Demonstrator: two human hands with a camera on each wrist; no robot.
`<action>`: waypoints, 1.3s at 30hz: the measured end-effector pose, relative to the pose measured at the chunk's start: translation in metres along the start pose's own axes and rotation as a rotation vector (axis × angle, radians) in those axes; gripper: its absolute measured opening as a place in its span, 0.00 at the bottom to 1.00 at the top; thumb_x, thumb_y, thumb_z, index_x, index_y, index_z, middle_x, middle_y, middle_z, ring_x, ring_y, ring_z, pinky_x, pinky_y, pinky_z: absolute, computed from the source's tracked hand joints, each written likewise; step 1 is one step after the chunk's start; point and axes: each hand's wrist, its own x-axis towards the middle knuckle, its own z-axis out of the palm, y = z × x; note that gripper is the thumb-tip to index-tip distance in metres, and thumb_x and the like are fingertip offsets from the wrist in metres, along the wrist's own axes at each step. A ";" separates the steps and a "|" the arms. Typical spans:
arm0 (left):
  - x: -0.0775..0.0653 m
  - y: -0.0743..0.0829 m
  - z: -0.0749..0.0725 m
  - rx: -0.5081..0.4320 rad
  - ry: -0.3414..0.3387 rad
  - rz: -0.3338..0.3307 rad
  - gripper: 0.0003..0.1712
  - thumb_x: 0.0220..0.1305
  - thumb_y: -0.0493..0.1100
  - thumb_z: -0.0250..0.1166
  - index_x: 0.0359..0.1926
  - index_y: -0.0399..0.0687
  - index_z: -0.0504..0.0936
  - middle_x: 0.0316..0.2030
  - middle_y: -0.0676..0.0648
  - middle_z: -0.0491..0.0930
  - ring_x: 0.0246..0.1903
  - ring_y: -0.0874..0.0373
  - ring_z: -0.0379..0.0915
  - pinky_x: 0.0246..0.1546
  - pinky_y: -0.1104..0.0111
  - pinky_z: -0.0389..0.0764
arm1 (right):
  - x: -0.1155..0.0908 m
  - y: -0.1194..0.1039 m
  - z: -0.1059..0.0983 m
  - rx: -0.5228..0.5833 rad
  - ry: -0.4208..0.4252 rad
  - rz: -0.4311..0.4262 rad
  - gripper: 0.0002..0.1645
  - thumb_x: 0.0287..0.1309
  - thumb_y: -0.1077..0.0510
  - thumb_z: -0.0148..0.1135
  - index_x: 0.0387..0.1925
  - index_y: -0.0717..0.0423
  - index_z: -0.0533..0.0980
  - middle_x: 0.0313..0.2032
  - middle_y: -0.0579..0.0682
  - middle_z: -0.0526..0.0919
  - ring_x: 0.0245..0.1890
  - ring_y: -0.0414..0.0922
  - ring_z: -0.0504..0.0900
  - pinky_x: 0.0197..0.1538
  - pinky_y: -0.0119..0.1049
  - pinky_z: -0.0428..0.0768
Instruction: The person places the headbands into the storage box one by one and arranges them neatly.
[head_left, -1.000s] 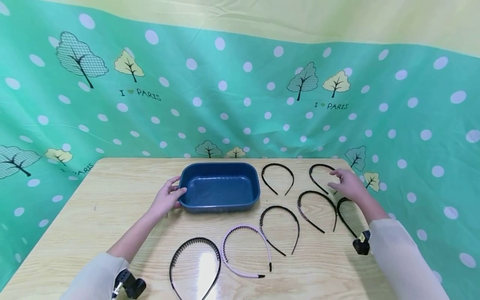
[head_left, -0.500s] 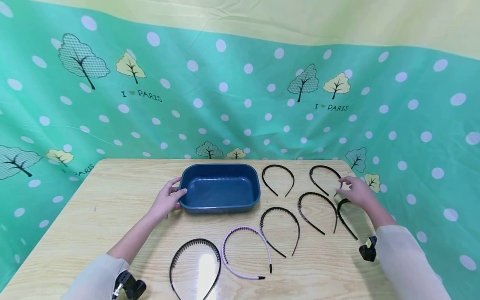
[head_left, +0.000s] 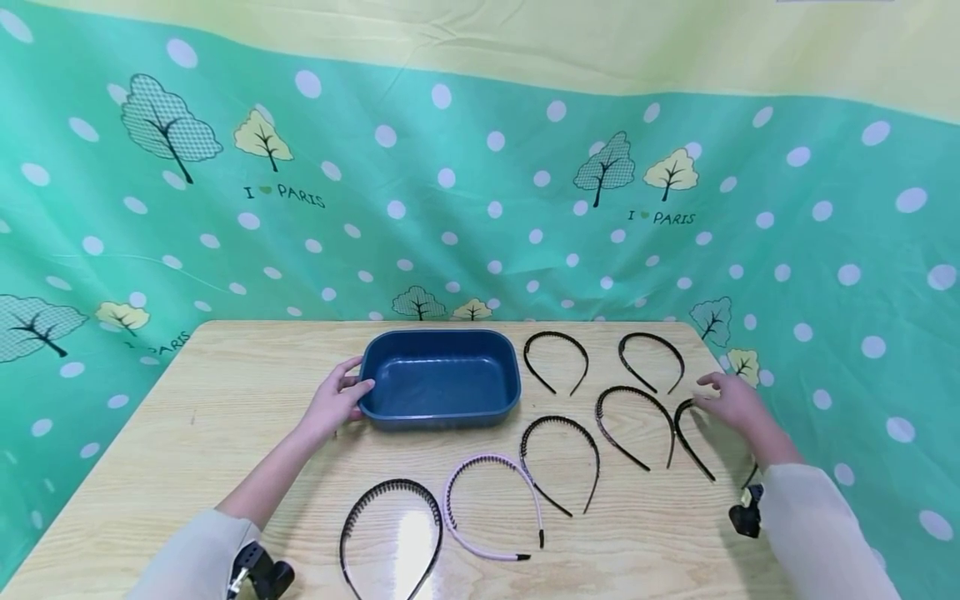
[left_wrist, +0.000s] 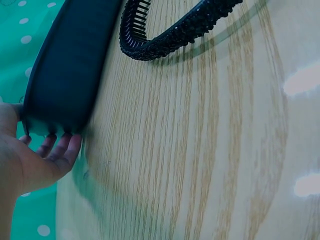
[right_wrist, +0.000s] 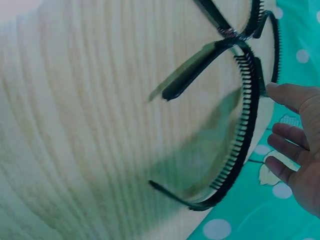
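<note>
Right hand point(head_left: 738, 408): free of any object, thumb and fingers apart with a moderate gap between them, positioned at the table's right edge. It stands just beside the crown of a slim black arched headband with a comb-toothed inner side, apparently plastic point(right_wrist: 254, 105). Contact with the band cannot be confirmed from either view.

This headband lies on the pale wood-grain table point(head_left: 247, 375), close to the right edge. One side meets or overlaps a neighbouring black toothed headband point(head_left: 622, 387); which of the two cannot be told.

Left hand point(head_left: 333, 400): grips the left end of a deep-blue, round-cornered rectangular bin, apparently plastic point(head_left: 442, 422), thumb at the rim and fingers against the outer wall. No contents are visible in the bin.

Handling assessment: the toothed headband is judged light and springy, stiff along the crown and more flexible toward the tips. Forced spreading could crack it, and its teeth could snag on the neighbour. The smooth arms may slip; the crown, pinched across its width, appears the best hold.

Also noted: a lilac toothed headband with black tips point(head_left: 487, 553), lying near the front of the table.
</note>
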 end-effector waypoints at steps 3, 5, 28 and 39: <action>0.000 0.000 0.000 -0.003 0.003 -0.002 0.35 0.69 0.45 0.53 0.72 0.46 0.50 0.61 0.29 0.63 0.49 0.42 0.76 0.40 0.62 0.84 | -0.001 0.007 0.003 -0.005 0.008 0.010 0.30 0.58 0.55 0.58 0.54 0.74 0.67 0.51 0.81 0.68 0.49 0.74 0.68 0.47 0.63 0.72; 0.000 -0.001 0.000 -0.001 0.002 -0.005 0.35 0.69 0.45 0.53 0.72 0.46 0.50 0.61 0.29 0.63 0.49 0.41 0.75 0.41 0.62 0.84 | -0.003 0.011 0.004 -0.009 0.008 0.022 0.30 0.58 0.54 0.58 0.54 0.74 0.67 0.51 0.81 0.67 0.49 0.74 0.68 0.47 0.63 0.72; -0.001 0.000 0.002 -0.016 0.008 -0.009 0.35 0.69 0.45 0.53 0.72 0.46 0.51 0.61 0.29 0.63 0.50 0.40 0.74 0.41 0.59 0.83 | -0.010 0.022 0.015 -0.013 -0.010 0.093 0.34 0.60 0.50 0.57 0.58 0.70 0.65 0.54 0.79 0.66 0.51 0.74 0.66 0.48 0.65 0.70; -0.001 -0.001 0.001 -0.013 0.003 0.001 0.35 0.69 0.45 0.53 0.72 0.45 0.50 0.60 0.28 0.63 0.51 0.38 0.73 0.42 0.58 0.83 | -0.010 0.023 0.016 -0.015 -0.030 0.086 0.33 0.61 0.49 0.55 0.59 0.69 0.65 0.54 0.77 0.68 0.49 0.73 0.69 0.43 0.60 0.74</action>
